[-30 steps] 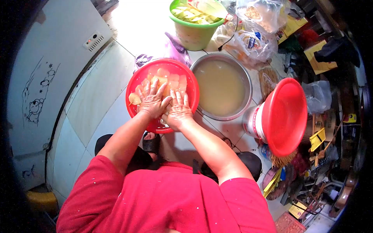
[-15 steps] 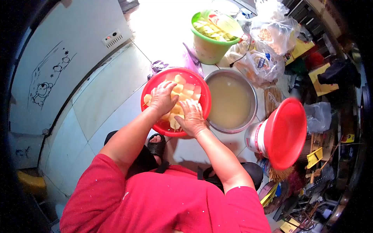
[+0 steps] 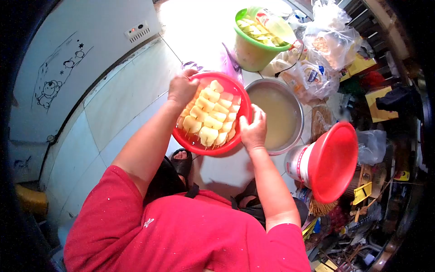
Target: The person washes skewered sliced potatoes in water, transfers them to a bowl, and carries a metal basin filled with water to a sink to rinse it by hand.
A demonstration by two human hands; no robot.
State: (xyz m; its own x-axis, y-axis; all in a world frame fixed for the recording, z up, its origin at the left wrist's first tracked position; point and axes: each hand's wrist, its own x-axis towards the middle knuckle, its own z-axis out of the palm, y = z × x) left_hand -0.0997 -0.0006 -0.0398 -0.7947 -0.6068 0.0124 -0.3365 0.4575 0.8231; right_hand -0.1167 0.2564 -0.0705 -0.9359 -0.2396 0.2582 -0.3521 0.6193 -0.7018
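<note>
A red plastic basin (image 3: 235,83) is in front of me, with skewered pale yellow slices (image 3: 210,111) that look like potato, lying in rows in water. Thin stick ends poke out at the near side of the slices. My left hand (image 3: 182,88) is closed on the basin's upper left rim. On the right side, my right hand (image 3: 253,129) grips the rim, thumb toward the inside. Right beside it is a metal basin (image 3: 299,106) of cloudy yellowish water, partly behind my right hand.
A green bucket (image 3: 248,52) with more yellow slices and a bottle stands at the back. Plastic bags (image 3: 317,75) lie beside it. At right, another red basin (image 3: 333,163) leans tilted on a white bucket (image 3: 297,164). A white appliance (image 3: 90,59) borders the left.
Both hands have moved off the slices and out to the rim, gripping the red basin. The basin has shifted slightly and the skewered rows now show fully.
</note>
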